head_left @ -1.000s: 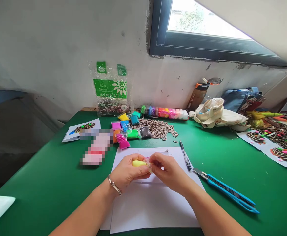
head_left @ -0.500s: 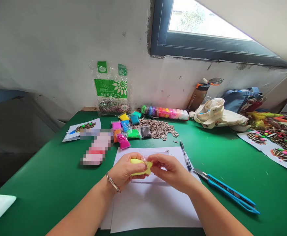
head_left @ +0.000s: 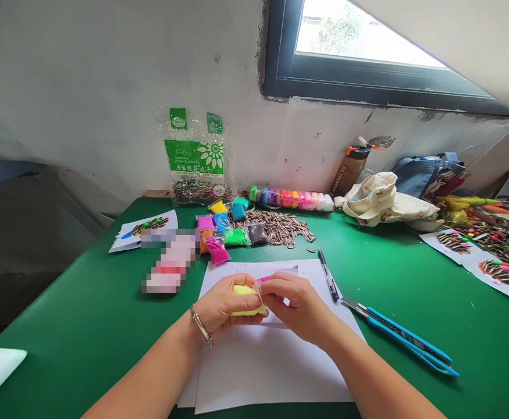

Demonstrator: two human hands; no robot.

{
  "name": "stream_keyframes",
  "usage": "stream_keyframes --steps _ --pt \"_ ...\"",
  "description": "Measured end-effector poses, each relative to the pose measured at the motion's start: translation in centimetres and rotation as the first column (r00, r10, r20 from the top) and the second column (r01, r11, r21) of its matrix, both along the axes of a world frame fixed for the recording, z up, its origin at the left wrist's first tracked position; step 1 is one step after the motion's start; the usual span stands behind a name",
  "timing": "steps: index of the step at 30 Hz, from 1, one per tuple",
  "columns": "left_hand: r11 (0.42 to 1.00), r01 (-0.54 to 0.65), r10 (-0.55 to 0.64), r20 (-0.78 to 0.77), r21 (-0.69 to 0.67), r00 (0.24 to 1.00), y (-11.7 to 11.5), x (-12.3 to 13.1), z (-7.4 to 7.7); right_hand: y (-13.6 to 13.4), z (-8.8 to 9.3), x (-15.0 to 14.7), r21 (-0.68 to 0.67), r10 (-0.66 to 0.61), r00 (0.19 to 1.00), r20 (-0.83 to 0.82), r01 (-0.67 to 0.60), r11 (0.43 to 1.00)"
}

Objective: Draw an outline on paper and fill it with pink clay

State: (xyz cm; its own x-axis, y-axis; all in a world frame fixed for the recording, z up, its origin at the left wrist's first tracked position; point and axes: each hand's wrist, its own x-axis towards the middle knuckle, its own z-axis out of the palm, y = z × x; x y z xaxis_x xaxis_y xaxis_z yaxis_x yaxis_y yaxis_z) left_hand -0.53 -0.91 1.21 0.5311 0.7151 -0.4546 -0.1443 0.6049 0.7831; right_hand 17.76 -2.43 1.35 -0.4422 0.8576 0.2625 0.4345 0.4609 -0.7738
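Note:
My left hand [head_left: 230, 299] is wrapped round a packet of yellow modelling clay [head_left: 244, 299] in clear plastic film. With thumb and forefinger my right hand [head_left: 291, 299] pinches the film at the right end of the packet. A pink strip shows just behind those fingertips; I cannot make out what it is. Both hands are above stacked white paper [head_left: 271, 372]. Beyond them lie several small packets of coloured clay [head_left: 237, 237] and a heap of sunflower seeds [head_left: 280, 228].
Right of the paper are a black pen [head_left: 327, 276] and a blue utility knife [head_left: 406, 340], its blade toward the paper. Behind stand a seed bag [head_left: 197, 160], a row of coloured clay [head_left: 295, 199], a bottle [head_left: 350, 169] and a cloth bag [head_left: 374, 201]. Seed-covered cards [head_left: 498, 273] lie far right.
The right fingers have shifted slightly up and left along the film. A pink strip now shows by their tips. My left hand still holds the yellow packet, turned a little.

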Motion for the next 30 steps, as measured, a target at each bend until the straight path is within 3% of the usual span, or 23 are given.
stream_keyframes --steps 8,14,19,26,30 --pt "0.996 -0.06 0.063 -0.041 0.065 0.997 0.1 0.4 0.6 0.3 0.1 0.3 -0.183 -0.005 0.984 -0.18 -0.029 0.983" --pt "0.999 0.002 0.0 -0.057 0.037 0.998 0.1 0.0 0.0 0.2 0.5 0.4 -0.134 0.037 0.996 -0.079 -0.048 0.99" --pt "0.999 -0.016 0.018 -0.044 0.042 0.999 0.2 0.2 -0.6 -0.1 0.0 -0.1 -0.053 -0.021 0.999 0.032 0.023 0.998" --pt "0.995 -0.069 0.077 -0.098 0.074 0.992 0.1 0.5 0.3 -0.2 0.3 0.1 -0.129 -0.009 0.999 -0.048 0.003 0.992" --pt "0.993 -0.084 0.095 -0.135 0.086 0.986 0.2 0.6 0.4 -0.3 0.2 -0.3 -0.101 -0.018 1.0 -0.005 0.017 0.995"
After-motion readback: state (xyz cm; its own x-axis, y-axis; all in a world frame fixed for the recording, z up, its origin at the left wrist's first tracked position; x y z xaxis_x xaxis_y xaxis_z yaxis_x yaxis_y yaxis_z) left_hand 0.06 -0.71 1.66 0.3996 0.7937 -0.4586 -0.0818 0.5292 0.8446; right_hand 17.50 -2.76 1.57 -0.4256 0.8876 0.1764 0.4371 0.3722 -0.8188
